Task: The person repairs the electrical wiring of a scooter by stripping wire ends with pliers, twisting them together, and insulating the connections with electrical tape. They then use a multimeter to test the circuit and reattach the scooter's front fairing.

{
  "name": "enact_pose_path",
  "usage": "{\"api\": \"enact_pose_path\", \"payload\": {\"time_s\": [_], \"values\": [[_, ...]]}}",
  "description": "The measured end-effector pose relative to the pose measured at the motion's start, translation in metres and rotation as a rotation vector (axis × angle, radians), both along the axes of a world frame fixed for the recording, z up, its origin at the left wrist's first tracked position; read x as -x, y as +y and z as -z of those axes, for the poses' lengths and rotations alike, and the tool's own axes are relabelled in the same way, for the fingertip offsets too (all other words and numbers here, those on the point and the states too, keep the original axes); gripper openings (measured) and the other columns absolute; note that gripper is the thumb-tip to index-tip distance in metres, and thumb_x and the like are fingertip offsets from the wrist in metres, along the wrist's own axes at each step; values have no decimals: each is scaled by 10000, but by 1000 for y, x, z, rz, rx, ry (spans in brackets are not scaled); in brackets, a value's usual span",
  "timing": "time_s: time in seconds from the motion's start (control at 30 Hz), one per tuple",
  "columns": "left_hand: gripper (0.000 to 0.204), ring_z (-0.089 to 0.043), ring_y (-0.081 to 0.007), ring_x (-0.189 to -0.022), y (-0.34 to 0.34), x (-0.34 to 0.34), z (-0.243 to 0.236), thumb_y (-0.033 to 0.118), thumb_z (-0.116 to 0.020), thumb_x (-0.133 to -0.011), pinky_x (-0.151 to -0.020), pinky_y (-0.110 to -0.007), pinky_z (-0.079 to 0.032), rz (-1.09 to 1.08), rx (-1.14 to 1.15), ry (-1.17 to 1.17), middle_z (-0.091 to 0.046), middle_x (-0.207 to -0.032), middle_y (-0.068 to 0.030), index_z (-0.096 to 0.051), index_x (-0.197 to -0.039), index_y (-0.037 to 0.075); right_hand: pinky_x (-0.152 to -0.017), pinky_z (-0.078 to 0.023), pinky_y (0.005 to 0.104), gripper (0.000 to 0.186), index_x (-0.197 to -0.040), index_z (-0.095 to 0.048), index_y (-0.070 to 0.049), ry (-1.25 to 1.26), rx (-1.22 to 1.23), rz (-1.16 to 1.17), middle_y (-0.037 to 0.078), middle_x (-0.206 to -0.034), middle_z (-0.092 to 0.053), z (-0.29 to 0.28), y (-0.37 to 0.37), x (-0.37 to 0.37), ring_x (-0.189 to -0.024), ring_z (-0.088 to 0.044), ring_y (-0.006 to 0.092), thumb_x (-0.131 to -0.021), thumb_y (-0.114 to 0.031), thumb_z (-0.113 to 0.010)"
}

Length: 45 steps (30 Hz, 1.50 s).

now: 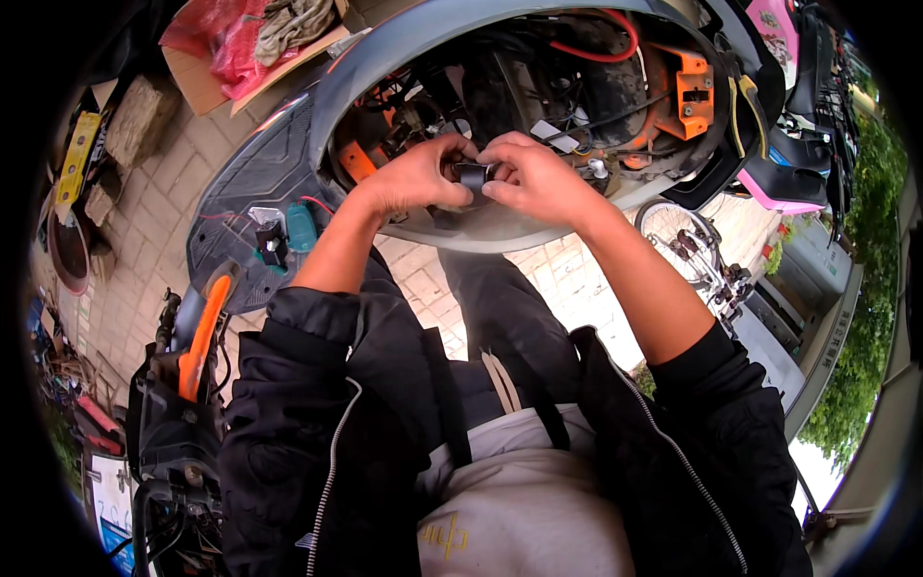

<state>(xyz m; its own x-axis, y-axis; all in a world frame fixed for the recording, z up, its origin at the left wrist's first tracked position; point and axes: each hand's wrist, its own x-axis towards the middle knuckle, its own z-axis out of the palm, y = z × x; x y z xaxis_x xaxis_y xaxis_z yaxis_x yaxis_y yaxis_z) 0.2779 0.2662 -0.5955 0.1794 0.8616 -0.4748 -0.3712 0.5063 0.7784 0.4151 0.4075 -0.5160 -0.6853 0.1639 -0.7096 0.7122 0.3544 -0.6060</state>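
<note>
My left hand [420, 176] and my right hand [543, 179] meet over the opened body of a scooter [461, 29]. Between them they grip a small dark round piece that looks like a roll of black tape [472, 176]. The left thumb and fingers close on its left side, while the right fingers pinch its right edge. Part of the roll is hidden by the fingers. Just beyond the hands, cables, an orange frame bracket [688, 94] and a red hose [598, 53] show inside the opening.
On the grey footboard [255, 168] at the left lie a teal object [301, 227] and a black part [272, 242] near a red wire. A cardboard box [197, 72] with red bubble wrap stands beyond. A white bicycle [678, 236] and an orange-black vehicle [204, 332] flank me.
</note>
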Motion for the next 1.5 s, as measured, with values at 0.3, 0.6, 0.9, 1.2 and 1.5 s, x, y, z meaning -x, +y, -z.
{"api": "enact_pose_path", "payload": {"time_s": [0.3, 0.6, 0.9, 1.2, 1.5], "values": [[457, -518, -94, -726, -5, -5, 11, 407, -597, -884, -682, -228, -425, -163, 113, -318, -555, -853, 2, -561, -1126, 21, -796, -501, 287, 458, -1178, -564, 13, 13, 57, 21, 83, -1089, -511, 3, 4, -4, -869, -581, 171, -752, -60, -716], [409, -525, -107, -684, -4, -18, 1, 373, -436, -985, -661, -253, -441, -358, 247, -235, -564, -794, -32, -532, -1135, 5, -794, -491, 330, 729, -1289, -445, 46, 94, -120, -44, 136, -1089, -546, -8, -9, 0, -861, -582, 223, -757, -358, -737], [520, -577, -109, -654, -11, -22, 2, 268, -492, -975, -635, -254, -487, -361, 51, -37, -624, -730, -71, -362, -1381, -31, -712, -503, 340, 452, -1191, -465, 23, 16, -275, 157, 169, -979, -648, 9, -13, 6, -796, -643, 271, -871, -244, -639], [466, -552, -118, -569, 3, -24, 5, 211, -547, -928, -577, -271, -468, -386, 146, 100, -584, -625, -58, -472, -1304, -55, -793, -484, 440, 510, -1206, -467, -54, 37, -444, -10, 181, -1062, -572, 4, -28, 8, -957, -581, 384, -731, -41, -653], [571, -612, -305, -820, 5, -13, 2, 62, -591, -721, -778, -341, -483, -77, -61, 500, -618, -843, -171, -522, -1286, 18, -799, -484, 464, 408, -1141, -559, -34, 17, -616, -142, 161, -1042, -554, 4, -30, 12, -924, -581, 395, -734, -8, -568]]}}
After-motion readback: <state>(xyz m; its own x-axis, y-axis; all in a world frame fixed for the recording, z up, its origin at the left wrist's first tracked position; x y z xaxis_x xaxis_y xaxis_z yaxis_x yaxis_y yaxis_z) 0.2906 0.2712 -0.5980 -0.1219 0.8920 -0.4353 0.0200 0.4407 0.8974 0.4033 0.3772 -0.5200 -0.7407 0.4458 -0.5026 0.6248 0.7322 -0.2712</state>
